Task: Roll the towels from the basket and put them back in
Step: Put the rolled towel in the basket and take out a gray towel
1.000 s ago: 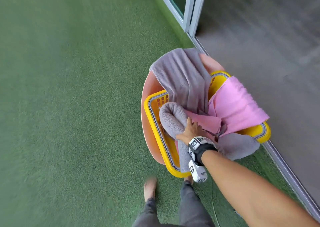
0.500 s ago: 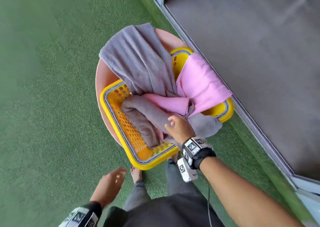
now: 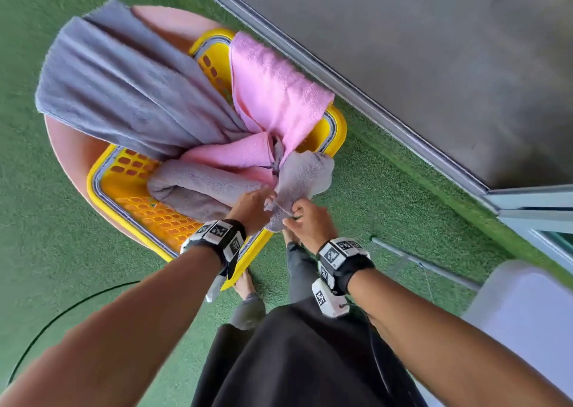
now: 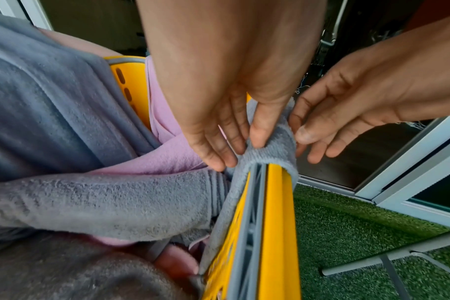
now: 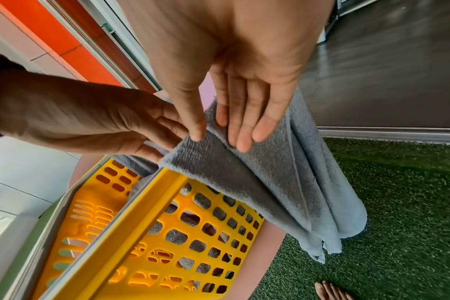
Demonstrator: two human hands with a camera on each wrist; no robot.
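Head-camera view from above: a grey towel (image 3: 299, 178) hangs over the near rim of a yellow basket (image 3: 148, 217), part of it inside and part draped down the outer wall, as a person takes hold of its edge with both hands. The left hand (image 3: 252, 206) and right hand (image 3: 310, 223) sit close together at the rim, nearly touching, each pinching the towel's hem between thumb and fingers; the left-wrist view shows the left fingertips (image 4: 257, 138) pressed on the fold where the cloth (image 4: 272, 154) crosses the rim, and the right-wrist view shows the right fingers (image 5: 242, 140) laid flat on the same towel (image 5: 244, 182) with the thumb on its edge. Inside the basket, just beyond the held cloth, a thick grey fold (image 3: 198, 189) lies across the bottom; whether it belongs to the same towel cannot be told. A pink towel (image 3: 273, 96) spills over the basket's far rim, and a larger grey towel (image 3: 124, 87) drapes out over its far-left side. The basket rests on a round pink seat or stool (image 3: 68, 158), which stands on green artificial turf (image 3: 62, 282); a grey floor behind a sliding-door track (image 3: 372, 102) lies beyond the basket. By appearances the task is at its first step, drawing one towel out for rolling, with none visibly finished. The next move likely calls for lifting the hem clear of the rim and freeing it from the pink towel tangled against it, without tipping the basket.
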